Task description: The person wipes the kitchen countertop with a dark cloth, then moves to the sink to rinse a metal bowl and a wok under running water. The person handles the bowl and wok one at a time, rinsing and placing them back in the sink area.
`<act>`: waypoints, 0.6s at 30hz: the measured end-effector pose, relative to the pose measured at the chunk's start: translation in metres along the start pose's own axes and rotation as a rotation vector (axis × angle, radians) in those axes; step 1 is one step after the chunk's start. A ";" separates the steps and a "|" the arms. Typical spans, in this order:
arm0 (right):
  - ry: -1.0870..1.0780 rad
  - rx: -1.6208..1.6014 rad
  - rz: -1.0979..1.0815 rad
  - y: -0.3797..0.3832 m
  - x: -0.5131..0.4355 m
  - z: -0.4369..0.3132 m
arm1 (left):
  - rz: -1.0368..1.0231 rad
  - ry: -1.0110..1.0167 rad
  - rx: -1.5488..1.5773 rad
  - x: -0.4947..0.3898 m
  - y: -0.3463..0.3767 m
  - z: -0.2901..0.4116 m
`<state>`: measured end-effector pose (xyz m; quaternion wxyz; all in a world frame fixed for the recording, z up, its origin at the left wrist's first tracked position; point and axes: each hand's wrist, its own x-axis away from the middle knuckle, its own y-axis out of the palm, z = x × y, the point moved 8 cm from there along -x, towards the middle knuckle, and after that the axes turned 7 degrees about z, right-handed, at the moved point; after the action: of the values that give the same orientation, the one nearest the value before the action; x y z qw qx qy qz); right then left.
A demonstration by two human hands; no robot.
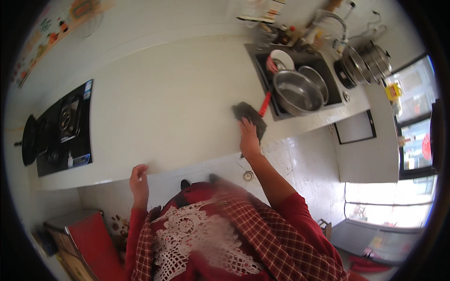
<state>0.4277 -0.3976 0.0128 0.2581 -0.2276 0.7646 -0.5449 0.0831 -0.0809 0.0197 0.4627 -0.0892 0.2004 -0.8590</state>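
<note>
My right hand [249, 138] presses on a dark, blurred cloth [250, 116] lying on the pale countertop [168, 95], close to its front edge. Just right of the cloth, a red handle [265, 104] leans at the sink's left rim; what it belongs to is unclear. My left hand [139, 181] is at the counter's front edge, fingers loosely curled, with nothing seen in it. In the dark sink [337, 105] are a large steel bowl [299, 92], another steel vessel [318, 82] behind it and a white bowl [284, 59].
A black gas stove [79, 147] with a dark pan [30, 139] is at the left. Bottles [286, 35] and a faucet [341, 26] stand behind the sink. Steel pots [374, 59] are to its right. A red-sided cabinet or box [95, 242] stands below at the left.
</note>
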 end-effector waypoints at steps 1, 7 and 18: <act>-0.067 0.069 0.049 0.003 -0.003 -0.017 | -0.012 0.045 -0.009 0.002 -0.001 0.003; -0.617 -0.263 -0.119 0.043 0.011 -0.208 | -0.035 0.006 0.000 -0.003 -0.001 0.001; 0.003 -0.052 0.102 0.004 -0.036 -0.014 | 0.198 0.299 -0.372 0.036 -0.055 0.030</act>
<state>0.4459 -0.3636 0.0184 0.2783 -0.1942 0.7896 -0.5113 0.0317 -0.0914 0.0691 0.4855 -0.0244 0.4288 -0.7614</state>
